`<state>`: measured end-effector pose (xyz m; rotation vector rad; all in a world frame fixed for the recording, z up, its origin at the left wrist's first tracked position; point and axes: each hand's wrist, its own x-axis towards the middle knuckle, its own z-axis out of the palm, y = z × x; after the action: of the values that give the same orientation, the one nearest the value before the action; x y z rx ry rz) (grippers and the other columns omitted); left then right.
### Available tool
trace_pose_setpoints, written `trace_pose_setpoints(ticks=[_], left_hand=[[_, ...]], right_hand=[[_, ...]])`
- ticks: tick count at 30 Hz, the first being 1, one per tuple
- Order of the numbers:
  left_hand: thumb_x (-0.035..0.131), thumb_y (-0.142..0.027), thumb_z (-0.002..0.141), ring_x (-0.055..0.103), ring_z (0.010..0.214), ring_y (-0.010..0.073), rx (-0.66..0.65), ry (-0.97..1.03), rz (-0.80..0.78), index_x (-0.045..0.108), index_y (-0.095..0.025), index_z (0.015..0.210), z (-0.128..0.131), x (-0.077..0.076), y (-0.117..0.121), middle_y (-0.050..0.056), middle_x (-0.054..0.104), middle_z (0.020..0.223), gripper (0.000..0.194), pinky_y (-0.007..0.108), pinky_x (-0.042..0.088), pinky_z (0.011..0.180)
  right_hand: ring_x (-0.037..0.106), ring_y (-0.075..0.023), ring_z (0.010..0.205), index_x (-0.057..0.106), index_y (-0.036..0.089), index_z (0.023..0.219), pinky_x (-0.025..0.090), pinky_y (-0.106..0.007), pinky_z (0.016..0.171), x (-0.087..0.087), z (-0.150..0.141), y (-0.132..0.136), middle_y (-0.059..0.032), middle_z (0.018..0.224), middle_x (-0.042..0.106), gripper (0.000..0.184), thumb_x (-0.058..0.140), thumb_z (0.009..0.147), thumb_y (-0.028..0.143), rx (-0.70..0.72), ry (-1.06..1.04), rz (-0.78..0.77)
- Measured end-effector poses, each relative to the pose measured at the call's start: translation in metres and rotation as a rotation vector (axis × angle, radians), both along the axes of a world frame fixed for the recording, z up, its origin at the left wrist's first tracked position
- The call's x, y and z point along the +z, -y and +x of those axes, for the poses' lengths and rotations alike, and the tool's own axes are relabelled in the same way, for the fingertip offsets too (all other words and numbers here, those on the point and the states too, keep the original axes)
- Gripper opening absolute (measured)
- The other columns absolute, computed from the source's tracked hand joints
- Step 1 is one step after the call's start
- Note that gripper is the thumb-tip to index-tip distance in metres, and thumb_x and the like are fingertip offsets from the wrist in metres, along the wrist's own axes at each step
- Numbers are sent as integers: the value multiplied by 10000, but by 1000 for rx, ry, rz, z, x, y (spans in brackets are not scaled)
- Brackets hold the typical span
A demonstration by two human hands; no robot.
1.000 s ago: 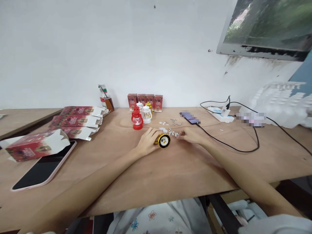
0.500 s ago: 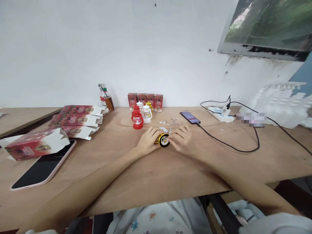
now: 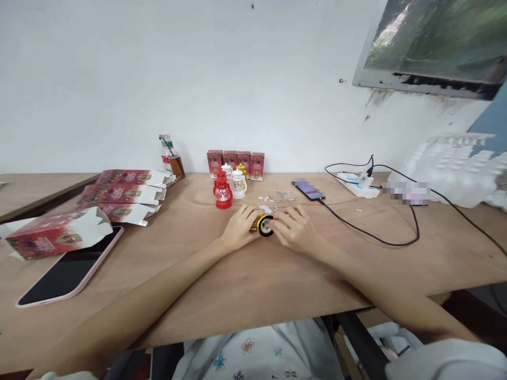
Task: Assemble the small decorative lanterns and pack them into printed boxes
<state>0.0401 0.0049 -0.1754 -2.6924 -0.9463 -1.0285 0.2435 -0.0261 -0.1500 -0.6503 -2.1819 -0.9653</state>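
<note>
Wooden bench [image 3: 237, 285], white wall [image 3: 119, 84] behind. Centre frame: my left hand [image 3: 238, 229] clamps a gold lantern [image 3: 260, 225], base facing me; my right hand [image 3: 296, 228] meets that base, finger closure unclear. Slack left grip could let it roll. Red boxes [image 3: 257, 168], upper centre: contents hidden. Open carton [image 3: 51, 235], left: interior unseen.

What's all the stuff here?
Small plastic lanterns: at least one red, two white, two gold, middle
Cardboard boxes: four, red, by wall
Open cartons: about four, red, left
Phones: two, dark, left and right
Power strip: one, white, right
Cables: black, right
Bottle: one, brownish, back left
Loose bits: many, pale, middle
Packaging: white, far right
Window: one, grey, upper right
Wooden table: one, brown
Wall: one, white, back
Shirt: one, pale, bottom
Left hand, right hand: middle
</note>
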Motion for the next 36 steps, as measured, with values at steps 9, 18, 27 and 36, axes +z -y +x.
trace_pose_setpoints(ticks=[9,18,27,36], left_hand=[[645,-340,796,546,1010,241,16,52,-13,540,-174,1101,0,0,0,90,617,1109,362,369,478,861],[656,-319,783,574,1058,232,10,103,-40,520,-168,1157,-2,-3,-3,89,632,1148,426,362,481,896],[642,-346,795,570,1080,231,-13,103,-65,539,-192,1136,-2,-2,-2,80,629,1164,388,371,473,926],[643,-359,800,567,1079,236,-37,94,-48,531,-198,1145,-2,-3,-2,88,622,1171,396,374,474,916]], right_hand=[[544,-176,738,634,178,765,336,-322,731,3,21,-20,-58,753,674,220,498,914,265,-61,-238,-198],[637,-172,815,738,221,947,402,-252,702,-5,73,-67,-45,942,732,211,551,850,239,-458,-222,-921],[663,-181,804,735,223,864,420,-248,680,4,60,-55,-36,874,738,154,587,850,262,-489,-141,-1001],[646,-169,756,658,192,797,486,-276,687,3,24,-19,-46,807,704,156,582,869,307,-112,-616,-601]])
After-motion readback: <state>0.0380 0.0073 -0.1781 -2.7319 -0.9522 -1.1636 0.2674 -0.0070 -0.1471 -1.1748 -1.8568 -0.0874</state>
